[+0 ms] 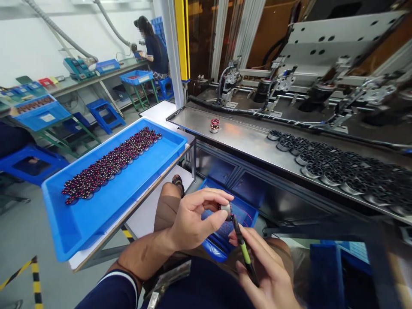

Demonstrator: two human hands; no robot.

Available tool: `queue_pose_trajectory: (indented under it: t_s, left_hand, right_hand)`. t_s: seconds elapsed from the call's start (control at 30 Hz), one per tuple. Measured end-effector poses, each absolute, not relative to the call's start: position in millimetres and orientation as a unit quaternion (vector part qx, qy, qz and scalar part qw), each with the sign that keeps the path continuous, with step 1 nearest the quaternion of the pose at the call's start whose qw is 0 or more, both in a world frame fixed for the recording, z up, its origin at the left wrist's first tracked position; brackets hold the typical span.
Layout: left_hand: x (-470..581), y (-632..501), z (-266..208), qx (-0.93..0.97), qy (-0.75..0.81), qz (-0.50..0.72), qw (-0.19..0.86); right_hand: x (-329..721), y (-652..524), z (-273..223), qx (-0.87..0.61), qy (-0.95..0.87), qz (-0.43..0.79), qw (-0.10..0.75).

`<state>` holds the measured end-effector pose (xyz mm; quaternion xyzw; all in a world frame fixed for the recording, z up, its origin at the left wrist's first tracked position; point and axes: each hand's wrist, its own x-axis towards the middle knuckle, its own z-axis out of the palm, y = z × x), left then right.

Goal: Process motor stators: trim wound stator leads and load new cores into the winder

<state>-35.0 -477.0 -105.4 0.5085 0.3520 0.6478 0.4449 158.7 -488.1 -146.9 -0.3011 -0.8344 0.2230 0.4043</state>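
My left hand (199, 216) pinches a small round motor part with a silver rim (226, 210) between thumb and fingertips, above my lap. Black cutting pliers with yellow-green grips (245, 253) are held in my right hand (268, 266), their jaws touching or close beside the part's edge. Whether a wire sits between the jaws is too small to tell. Below both hands a blue bin (249, 208) holds what look like thin wire scraps, one pink strand among them. Two copper-and-red wound parts (214, 125) are stacked on the metal ledge ahead.
On my left a blue tray (151, 165) carries many dark wound parts (109, 165). Black ring-shaped parts (317, 156) crowd the right of the metal ledge (247, 139), before a machine with fixtures (283, 81). A co-worker (154, 47) sits at a far bench.
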Motion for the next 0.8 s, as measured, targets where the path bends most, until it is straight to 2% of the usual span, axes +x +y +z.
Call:
queue_pose_trajectory:
  t_s: [0.27,0.8]
  left_hand:
    - [-34.5,-478.2,-103.1,0.565,0.365,0.642,0.367]
    - [-39.3,-480.0,-101.9,0.636,0.378,0.608,0.287]
  right_hand:
    - [164.9,-486.7,-155.2,-0.316,-0.839,0.183,0.404]
    - [161.9,-487.2,-145.0,-0.334,-0.806,0.258,0.415]
